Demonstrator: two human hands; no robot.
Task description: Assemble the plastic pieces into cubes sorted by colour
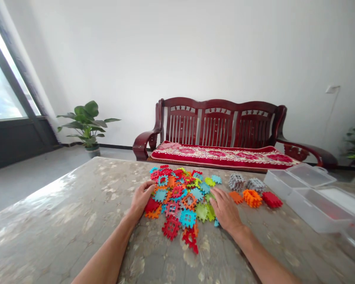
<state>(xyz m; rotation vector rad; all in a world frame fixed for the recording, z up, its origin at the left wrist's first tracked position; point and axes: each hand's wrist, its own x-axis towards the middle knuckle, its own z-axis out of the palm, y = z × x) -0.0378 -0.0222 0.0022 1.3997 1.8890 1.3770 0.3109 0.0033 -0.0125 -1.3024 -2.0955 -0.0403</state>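
Note:
A loose heap of interlocking plastic building tiles [177,193], in red, orange, blue, green and pink, lies on the table. Some tiles are solid squares, others have window-like cut-outs. At the heap's left edge rests my left hand [142,196], its fingers extended against the tiles, close to a red tile [152,206]. On the opposite side, my right hand [227,208] is palm down with fingers stretched over green tiles [203,212]. Neither hand visibly grips a tile; the undersides of the fingers are hidden. A blue tile with a window [187,217] sits at the heap's near side.
Right of the heap stand grey tile stacks [236,182], an orange stack [252,198] and a red stack [272,199]. Clear plastic boxes [310,211] stand at the table's right. Behind the patterned table [85,221] is a wooden bench [215,122]; a potted plant [88,124] stands left.

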